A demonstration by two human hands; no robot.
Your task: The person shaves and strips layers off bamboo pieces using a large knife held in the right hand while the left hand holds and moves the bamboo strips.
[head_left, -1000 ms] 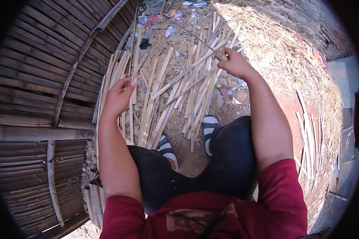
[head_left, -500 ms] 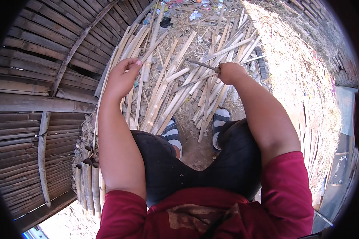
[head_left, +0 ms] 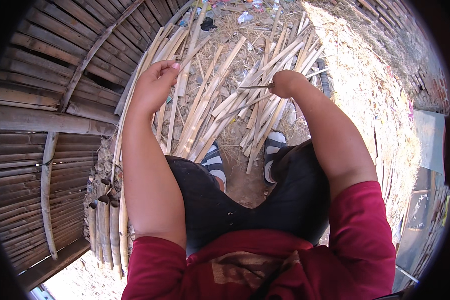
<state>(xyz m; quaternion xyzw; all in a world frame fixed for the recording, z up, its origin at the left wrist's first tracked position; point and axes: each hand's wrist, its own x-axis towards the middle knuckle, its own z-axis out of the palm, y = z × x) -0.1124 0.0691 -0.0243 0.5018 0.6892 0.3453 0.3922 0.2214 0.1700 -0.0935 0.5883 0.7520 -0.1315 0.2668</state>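
Note:
In my right hand [head_left: 286,84] is a knife [head_left: 255,87], its narrow dark blade pointing left above the pile of split bamboo strips [head_left: 237,95]. The handle is mostly hidden by my closed fingers. My left hand [head_left: 156,84] is held up at the left of the pile, thumb and fingers curled together. Whatever it pinches, if anything, is hidden from view. Just beyond my left thumb lies one pale strip [head_left: 197,50]; I cannot tell whether the hand touches it. Between my feet and the far litter, the strips lie crossed in many directions.
A slatted bamboo wall [head_left: 40,90] rises at the left. Several cut bamboo tubes [head_left: 105,220] stand by its base. Straw-strewn ground [head_left: 365,100] runs along the right toward a brick wall [head_left: 430,85]. My sandalled feet [head_left: 214,165] are close to the strips' near ends.
My left hand has risen slightly away from me. The knife has turned from slanting to nearly level, and my right hand has shifted a little left and farther away.

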